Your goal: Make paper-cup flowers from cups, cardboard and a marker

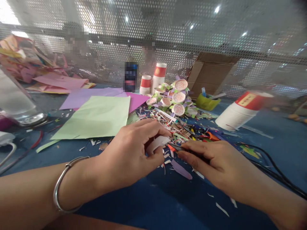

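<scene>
My left hand point(134, 150), with a silver bangle point(62, 182) on the wrist, is closed around a curved white paper strip point(158, 142) above the blue table. My right hand point(211, 159) is closed on a dark pair of scissors point(178, 147), whose tips meet the strip's edge. Paper scraps point(177, 127) lie scattered just behind both hands, and a purple offcut point(181, 169) rests between them.
A light green sheet point(96, 116) and purple sheets point(96, 95) lie at left. Paper cup cutouts point(177, 95) are piled behind, with stacked cups point(159, 75), a tipped cup point(240, 110), a green bowl point(207, 102), a cardboard box point(211, 72), black cables point(275, 169) at right.
</scene>
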`<state>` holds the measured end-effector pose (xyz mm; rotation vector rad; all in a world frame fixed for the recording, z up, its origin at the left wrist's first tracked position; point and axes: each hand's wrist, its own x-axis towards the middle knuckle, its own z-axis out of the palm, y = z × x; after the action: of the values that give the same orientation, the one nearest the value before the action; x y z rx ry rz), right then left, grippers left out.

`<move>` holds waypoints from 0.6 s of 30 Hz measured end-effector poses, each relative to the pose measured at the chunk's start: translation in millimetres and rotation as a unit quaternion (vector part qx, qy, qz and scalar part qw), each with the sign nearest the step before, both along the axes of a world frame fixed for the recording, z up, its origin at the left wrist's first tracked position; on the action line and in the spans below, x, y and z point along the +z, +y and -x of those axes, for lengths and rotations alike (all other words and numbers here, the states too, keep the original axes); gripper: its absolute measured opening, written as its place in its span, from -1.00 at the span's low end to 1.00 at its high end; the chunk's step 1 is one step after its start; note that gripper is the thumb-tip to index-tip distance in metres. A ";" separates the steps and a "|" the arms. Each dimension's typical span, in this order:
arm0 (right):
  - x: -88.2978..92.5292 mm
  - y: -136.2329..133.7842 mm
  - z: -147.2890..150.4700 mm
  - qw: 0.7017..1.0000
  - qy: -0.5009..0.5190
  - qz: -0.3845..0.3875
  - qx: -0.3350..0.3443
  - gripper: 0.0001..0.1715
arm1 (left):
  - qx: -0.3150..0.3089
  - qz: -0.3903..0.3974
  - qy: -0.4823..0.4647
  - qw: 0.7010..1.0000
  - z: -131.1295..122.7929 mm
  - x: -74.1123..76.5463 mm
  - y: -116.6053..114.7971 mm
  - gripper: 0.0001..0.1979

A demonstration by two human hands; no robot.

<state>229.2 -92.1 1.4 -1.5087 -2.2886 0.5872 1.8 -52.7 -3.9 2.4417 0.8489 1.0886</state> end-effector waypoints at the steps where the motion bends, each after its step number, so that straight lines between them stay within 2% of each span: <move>1: 0.2 0.0 -0.2 1.000 -0.001 -0.004 0.002 -0.58 | -0.002 -0.015 0.004 1.000 0.7 -0.3 -0.2 -0.69; 5: 2.0 1.6 -1.4 1.000 0.000 -0.012 0.010 -0.59 | -0.011 -0.055 0.019 0.998 2.2 0.4 -0.7 -0.69; 7: 2.7 2.7 -1.8 1.000 0.002 -0.010 0.012 -0.59 | -0.007 -0.040 0.015 0.999 1.5 1.0 0.0 -0.72; 10: 2.4 3.4 -2.3 1.000 0.015 -0.006 0.003 -0.57 | 0.010 0.072 -0.017 0.997 0.1 0.3 4.7 -0.79; 13: 1.2 3.8 -3.2 1.000 0.024 -0.002 -0.019 -0.52 | 0.005 0.224 -0.071 0.972 0.2 -2.3 12.9 -0.86; 18: -0.5 6.9 -3.2 0.996 0.075 -0.016 -0.055 -0.49 | -0.021 0.323 -0.124 0.938 0.1 -5.1 19.5 -0.84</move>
<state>232.4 -85.1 0.9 -1.5095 -2.0790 0.6087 1.7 -33.2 -9.0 1.7319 0.8897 0.8916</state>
